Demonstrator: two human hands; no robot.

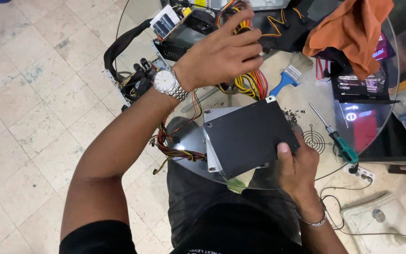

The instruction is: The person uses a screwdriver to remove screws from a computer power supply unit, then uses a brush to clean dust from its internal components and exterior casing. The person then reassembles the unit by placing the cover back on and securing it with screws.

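Observation:
My left hand (222, 54), with a silver watch on the wrist, reaches across the round glass table (377, 127) and closes on a bundle of yellow, orange and red cables (247, 82) coming from an opened power supply unit (165, 42). My right hand (297, 167) grips the near right corner of a dark metal cover panel (245, 136), thumb on top, holding it tilted over the table's front edge.
A blue-handled brush (290, 77), a green-handled screwdriver (337, 138) and a round wire fan grille (315, 138) lie on the glass. An orange cloth (353, 28) covers dark items at the back right. A white power strip (365, 175) and cables rest on the tiled floor.

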